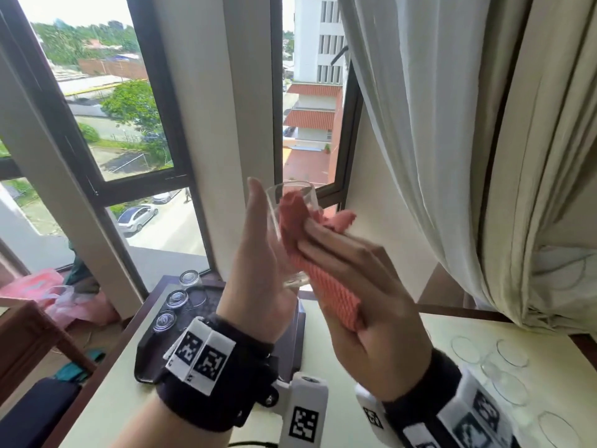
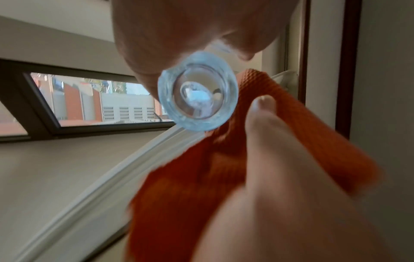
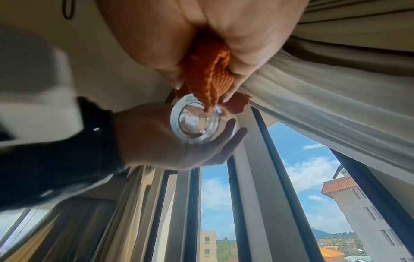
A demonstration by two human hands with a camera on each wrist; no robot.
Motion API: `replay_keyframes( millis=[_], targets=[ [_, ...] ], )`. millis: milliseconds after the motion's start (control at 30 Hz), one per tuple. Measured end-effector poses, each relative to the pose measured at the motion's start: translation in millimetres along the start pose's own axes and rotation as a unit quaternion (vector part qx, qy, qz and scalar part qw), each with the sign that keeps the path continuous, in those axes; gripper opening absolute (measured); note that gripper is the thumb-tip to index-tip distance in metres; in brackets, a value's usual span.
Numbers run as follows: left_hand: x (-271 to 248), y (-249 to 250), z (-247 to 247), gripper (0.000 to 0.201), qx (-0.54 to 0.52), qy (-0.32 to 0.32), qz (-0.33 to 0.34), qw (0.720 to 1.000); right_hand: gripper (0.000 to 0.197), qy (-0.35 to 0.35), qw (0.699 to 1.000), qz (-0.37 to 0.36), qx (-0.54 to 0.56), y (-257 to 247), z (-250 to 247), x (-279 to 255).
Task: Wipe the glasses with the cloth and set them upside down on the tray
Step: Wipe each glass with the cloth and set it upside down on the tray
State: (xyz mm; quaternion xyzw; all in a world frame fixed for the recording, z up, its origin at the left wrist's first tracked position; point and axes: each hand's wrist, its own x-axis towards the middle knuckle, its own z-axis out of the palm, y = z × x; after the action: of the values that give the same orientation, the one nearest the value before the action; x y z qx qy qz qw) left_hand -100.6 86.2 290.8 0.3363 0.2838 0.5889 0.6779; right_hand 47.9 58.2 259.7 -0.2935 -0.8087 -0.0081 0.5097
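Note:
My left hand (image 1: 258, 253) holds a clear glass (image 1: 295, 280) raised in front of the window, mouth up, fingers wrapped round its far side. My right hand (image 1: 365, 286) grips a rolled orange cloth (image 1: 323, 282) and presses it against the glass, with the cloth's end tucked into the mouth. From the left wrist, the thick glass base (image 2: 198, 92) shows beside the cloth (image 2: 201, 177). In the right wrist view the glass (image 3: 197, 124) sits in the left hand (image 3: 156, 136) under the cloth (image 3: 210, 74). A dark tray (image 1: 147, 357) below carries three upside-down glasses (image 1: 177, 299).
Several upright glasses (image 1: 512, 352) stand on the pale table (image 1: 371, 318) at the lower right. A white curtain (image 1: 452, 156) hangs close on the right. A wooden chair (image 1: 29, 334) and pink bags (image 1: 35, 282) lie to the left by the window.

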Motion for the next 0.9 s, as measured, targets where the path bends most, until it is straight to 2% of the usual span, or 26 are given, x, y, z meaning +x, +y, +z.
replay_keyframes(
  millis=[67, 133, 167, 267, 400, 467, 567, 633, 733, 800, 900],
  targets=[
    [4.5, 1.9, -3.4, 0.094, 0.025, 0.028, 0.01, 0.999, 0.057, -0.015, 1.0, -0.003, 0.011, -1.6, 0.1, -13.5],
    [8.3, 1.5, -4.1, 0.07, 0.033, 0.058, 0.036, 0.997, 0.055, -0.018, 1.0, 0.001, 0.023, 1.6, -0.4, -17.7],
    [9.6, 0.3, -5.1, 0.064, 0.032, 0.065, 0.042, 0.997, 0.052, -0.017, 1.0, 0.003, 0.02, 4.4, -1.2, -15.5],
    [10.1, -5.9, -3.8, 0.074, 0.026, 0.044, 0.051, 0.997, 0.052, -0.015, 1.0, 0.009, -0.014, 15.1, -4.9, 3.4],
    [10.0, -10.2, 6.5, 0.09, 0.007, 0.004, 0.065, 0.998, 0.044, 0.043, 0.999, 0.029, -0.015, 20.2, -7.3, 33.4],
    [11.8, -8.8, 6.8, 0.086, 0.026, -0.014, 0.075, 0.997, 0.049, 0.043, 0.999, 0.015, -0.02, 15.5, -3.9, 35.8],
    [13.9, -2.0, -2.7, 0.08, 0.023, -0.042, 0.046, 0.998, 0.063, -0.006, 0.999, -0.034, -0.031, 8.8, 0.7, 17.3],
    [14.0, 4.1, -9.0, 0.077, 0.034, -0.027, 0.05, 0.998, 0.063, -0.032, 0.998, -0.043, -0.017, 8.1, 1.3, -1.9],
    [18.6, 4.4, -12.0, 0.075, 0.052, 0.012, 0.078, 0.996, 0.051, -0.018, 1.0, -0.016, 0.008, 15.0, 1.7, -17.2],
    [18.8, -0.3, -8.3, 0.077, 0.052, 0.018, 0.085, 0.995, 0.041, 0.008, 1.0, 0.013, 0.015, 21.9, 2.4, -9.3],
    [17.6, -9.9, -1.9, 0.083, 0.052, 0.017, 0.085, 0.995, 0.039, 0.047, 0.997, 0.049, 0.025, 26.6, -2.3, 20.6]
  ],
)
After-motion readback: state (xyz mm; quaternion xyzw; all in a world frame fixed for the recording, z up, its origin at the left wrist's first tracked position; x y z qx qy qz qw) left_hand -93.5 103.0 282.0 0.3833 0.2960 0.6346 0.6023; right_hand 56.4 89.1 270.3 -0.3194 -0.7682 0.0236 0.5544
